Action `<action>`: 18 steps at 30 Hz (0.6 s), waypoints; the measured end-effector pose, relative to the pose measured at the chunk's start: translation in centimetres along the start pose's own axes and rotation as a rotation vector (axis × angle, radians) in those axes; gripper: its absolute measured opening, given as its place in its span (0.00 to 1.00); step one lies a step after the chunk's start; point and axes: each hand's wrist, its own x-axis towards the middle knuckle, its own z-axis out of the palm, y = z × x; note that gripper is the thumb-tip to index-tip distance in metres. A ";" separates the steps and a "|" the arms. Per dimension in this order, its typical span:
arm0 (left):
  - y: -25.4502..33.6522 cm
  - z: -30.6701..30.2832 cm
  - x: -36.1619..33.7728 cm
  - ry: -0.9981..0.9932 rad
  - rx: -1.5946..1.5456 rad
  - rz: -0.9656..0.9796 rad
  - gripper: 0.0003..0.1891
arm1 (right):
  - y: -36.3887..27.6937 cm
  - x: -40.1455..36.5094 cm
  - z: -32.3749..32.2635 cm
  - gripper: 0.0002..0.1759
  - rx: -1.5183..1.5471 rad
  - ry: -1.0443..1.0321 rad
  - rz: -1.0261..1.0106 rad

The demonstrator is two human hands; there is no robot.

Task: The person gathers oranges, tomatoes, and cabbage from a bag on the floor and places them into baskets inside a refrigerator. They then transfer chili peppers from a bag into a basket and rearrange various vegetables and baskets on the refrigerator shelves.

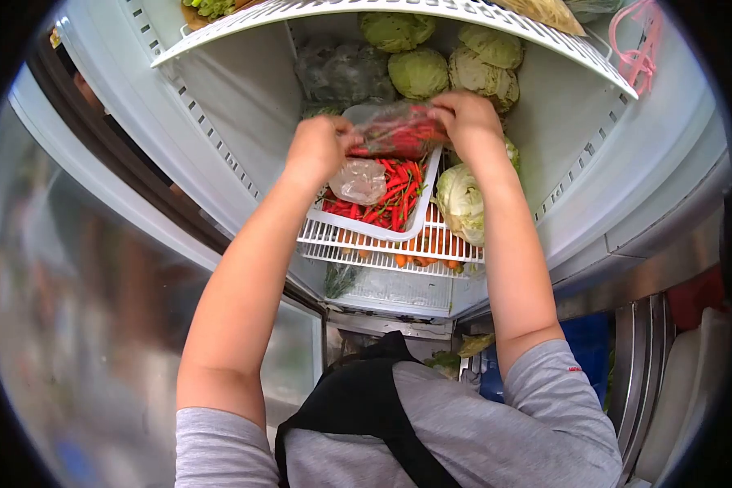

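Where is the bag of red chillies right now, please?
In the head view the bag is mid-fridge, held between the left hand and right hand above the white tray, with cabbages behind and to its right.

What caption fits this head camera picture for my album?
Left hand and right hand hold a bag of red chillies over a white tray in a fridge near cabbages.

Fridge: cabbages [419, 71] stacked at the back, one more cabbage [461, 199] front right on the wire shelf [382, 252]. Dark greens bag [342, 73] back left. Carrots [419, 260] show under the wires. Pink cord [638, 49] top right. Glass door [73, 285] open on the left. Blue crate [590, 342] low right.
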 end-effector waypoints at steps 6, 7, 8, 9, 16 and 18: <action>-0.3 -1.4 1.5 0.300 0.043 0.342 0.14 | -1.3 3.4 0.1 0.12 0.116 0.383 -0.201; -0.2 -1.6 1.8 0.239 0.078 0.293 0.13 | -1.8 3.5 -0.3 0.13 0.092 0.430 -0.278; -0.1 -1.7 1.7 0.172 0.111 0.244 0.13 | -1.7 3.2 -0.1 0.13 0.095 0.421 -0.273; 0.2 -2.0 1.4 0.169 0.112 0.245 0.13 | -1.6 3.2 -0.2 0.14 0.072 0.167 -0.161; -0.5 -2.6 1.6 -0.018 -0.408 0.055 0.12 | 0.7 1.3 0.3 0.20 -0.112 -0.248 0.193; 0.2 -3.1 2.0 -0.054 -0.438 0.055 0.12 | 0.6 1.7 0.4 0.13 0.137 -0.052 0.120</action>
